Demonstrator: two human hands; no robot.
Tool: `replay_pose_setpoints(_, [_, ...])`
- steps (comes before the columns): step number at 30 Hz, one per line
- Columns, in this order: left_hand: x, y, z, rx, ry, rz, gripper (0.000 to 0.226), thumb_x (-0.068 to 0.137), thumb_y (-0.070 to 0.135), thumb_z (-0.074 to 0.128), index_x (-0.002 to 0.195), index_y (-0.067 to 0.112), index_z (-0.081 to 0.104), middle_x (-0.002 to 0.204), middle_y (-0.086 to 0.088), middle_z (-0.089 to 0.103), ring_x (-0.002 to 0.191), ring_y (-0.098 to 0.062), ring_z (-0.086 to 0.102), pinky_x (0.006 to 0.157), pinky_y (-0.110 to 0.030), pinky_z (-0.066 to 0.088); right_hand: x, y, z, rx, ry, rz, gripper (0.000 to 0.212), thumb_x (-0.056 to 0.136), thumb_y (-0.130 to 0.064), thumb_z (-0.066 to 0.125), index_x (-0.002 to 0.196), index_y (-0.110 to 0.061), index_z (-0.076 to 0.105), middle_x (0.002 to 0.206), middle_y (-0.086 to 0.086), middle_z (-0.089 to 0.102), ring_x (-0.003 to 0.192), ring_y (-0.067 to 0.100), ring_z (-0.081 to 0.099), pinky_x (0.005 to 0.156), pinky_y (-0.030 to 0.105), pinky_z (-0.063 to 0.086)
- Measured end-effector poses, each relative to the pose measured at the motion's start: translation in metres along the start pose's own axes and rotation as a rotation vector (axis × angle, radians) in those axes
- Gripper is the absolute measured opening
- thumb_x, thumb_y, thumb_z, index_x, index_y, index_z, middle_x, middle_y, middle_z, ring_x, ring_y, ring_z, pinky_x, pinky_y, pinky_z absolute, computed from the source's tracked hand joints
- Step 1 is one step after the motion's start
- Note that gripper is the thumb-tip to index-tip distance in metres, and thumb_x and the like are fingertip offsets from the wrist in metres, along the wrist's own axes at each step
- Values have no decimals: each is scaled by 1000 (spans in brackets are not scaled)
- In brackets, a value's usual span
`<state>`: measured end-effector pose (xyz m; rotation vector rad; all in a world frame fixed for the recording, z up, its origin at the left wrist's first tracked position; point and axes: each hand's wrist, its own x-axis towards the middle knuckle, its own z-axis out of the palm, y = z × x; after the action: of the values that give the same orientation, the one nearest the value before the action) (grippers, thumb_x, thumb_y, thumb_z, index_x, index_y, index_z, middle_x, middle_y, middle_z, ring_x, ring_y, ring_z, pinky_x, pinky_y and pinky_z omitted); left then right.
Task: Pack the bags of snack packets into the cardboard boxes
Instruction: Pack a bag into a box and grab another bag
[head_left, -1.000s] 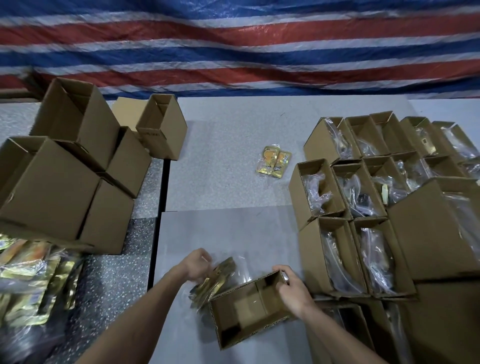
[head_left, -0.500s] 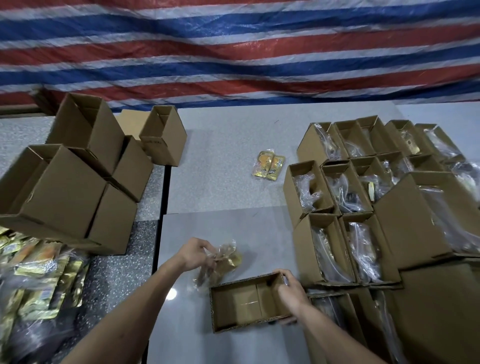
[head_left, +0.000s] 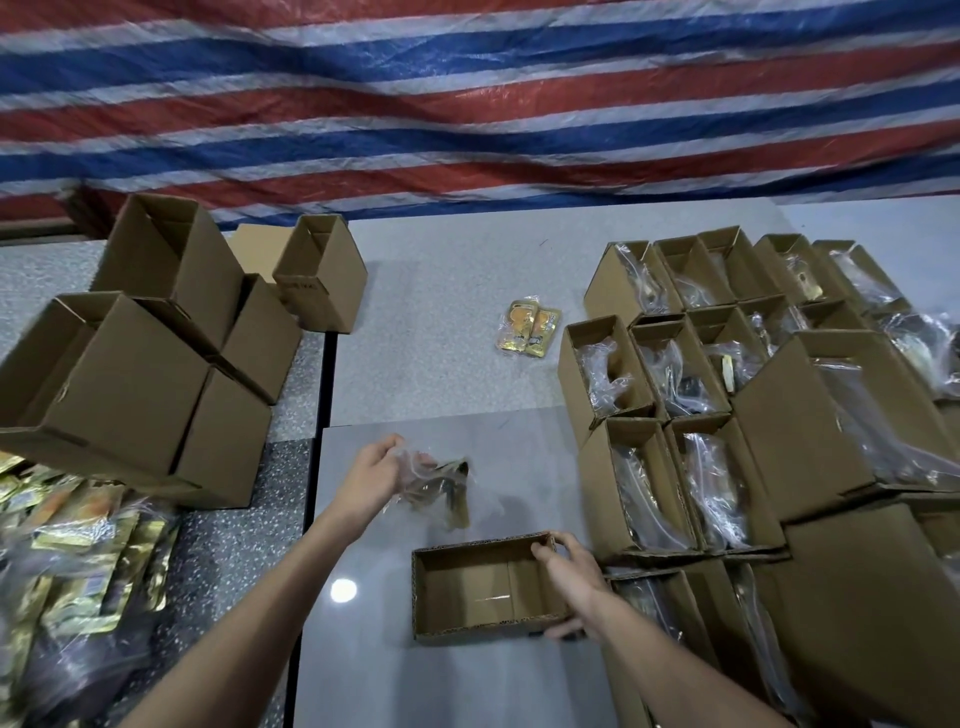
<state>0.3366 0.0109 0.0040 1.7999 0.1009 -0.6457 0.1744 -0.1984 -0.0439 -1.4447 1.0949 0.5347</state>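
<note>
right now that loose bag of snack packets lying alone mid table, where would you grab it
The loose bag of snack packets lies flat, apart from the filled boxes to its right. Come from above on its open left side and pinch the slack clear plastic at its edge with the fingers; the flat packets themselves probably offer little to hold.

Matt cardboard box (head_left: 483, 587), crinkly clear plastic bag (head_left: 441, 486) (glossy foil inside)

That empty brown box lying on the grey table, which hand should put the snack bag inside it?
The left hand. It already grips the clear plastic bag of gold snack packets just beyond the open brown cardboard box, while the right hand is busy holding the box's right end steady.
</note>
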Motion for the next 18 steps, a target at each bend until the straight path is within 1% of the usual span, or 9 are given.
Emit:
replay_pose_setpoints(2, [-7, 15, 2, -70, 2, 22, 24, 94, -5, 42, 92, -6, 65, 92, -15, 75, 83, -27, 69, 76, -35, 57, 0, -3, 0, 26, -11, 10, 30, 95, -43, 60, 124, -38, 54, 129, -3, 38, 113, 27, 39, 58, 58, 59])
replay_pose_setpoints(3, [-12, 22, 3, -109, 4, 34, 25, 96, -2, 41, 92, -4, 66, 93, -15, 75, 84, -28, 70, 73, -34, 60, 0, -4, 0, 41, -13, 15, 31, 95, -44, 60, 124, -37, 54, 130, -3, 39, 112, 27, 40, 59, 59, 59])
replay_pose_setpoints(5, [-21, 34, 7, -201, -7, 50, 28, 101, 4, 41, 88, 1, 66, 95, -18, 74, 82, -30, 70, 69, -36, 59, 2, -7, 1, 78, -9, 18, 28, 94, -44, 61, 120, -37, 54, 127, -3, 40, 111, 27, 40, 58, 61, 58])
replay_pose_setpoints(8, [-33, 42, 13, -304, -77, 66, 38, 99, 4, 46, 69, 17, 66, 82, -10, 72, 71, -21, 68, 66, -34, 55, 4, -10, 5, 130, -5, 24, 22, 94, -45, 60, 115, -39, 54, 126, -5, 39, 117, 30, 40, 57, 61, 58])
replay_pose_setpoints(11, [-43, 36, 24, -362, -121, 20, 23, 95, 4, 53, 76, 13, 62, 73, -5, 64, 63, -16, 61, 60, -29, 52, 8, -11, 7, 164, -14, 32, 28, 93, -50, 60, 119, -39, 53, 130, -5, 39, 129, 36, 39, 57, 60, 58])
replay_pose_setpoints(13, [-48, 24, 34, -357, -142, -17, 29, 93, 2, 53, 69, 16, 61, 68, -4, 61, 59, -15, 56, 56, -27, 45, 10, -10, 8, 169, -27, 36, 32, 94, -51, 58, 121, -38, 51, 136, 0, 41, 129, 39, 41, 56, 56, 59])
replay_pose_setpoints(15, [-49, 10, 41, -333, -150, -81, 34, 92, -1, 52, 64, 17, 61, 69, -5, 64, 64, -20, 60, 62, -33, 47, 12, -9, 7, 174, -28, 46, 33, 94, -50, 57, 123, -35, 51, 139, 4, 42, 127, 41, 42, 56, 56, 59])
replay_pose_setpoints(17, [-48, -6, 44, -259, -151, -123, 26, 94, 2, 52, 73, 10, 65, 80, -9, 72, 73, -27, 67, 71, -37, 54, 14, -9, 6, 170, -31, 44, 33, 95, -49, 58, 123, -33, 51, 133, 1, 43, 124, 40, 44, 59, 61, 58])
replay_pose_setpoints(18, [-47, -14, 43, -199, -147, -127, 21, 94, 5, 54, 76, 7, 65, 81, -8, 73, 75, -27, 68, 71, -36, 55, 15, -9, 6, 159, -35, 40, 30, 96, -47, 56, 123, -33, 51, 132, 0, 43, 125, 40, 43, 60, 63, 58])
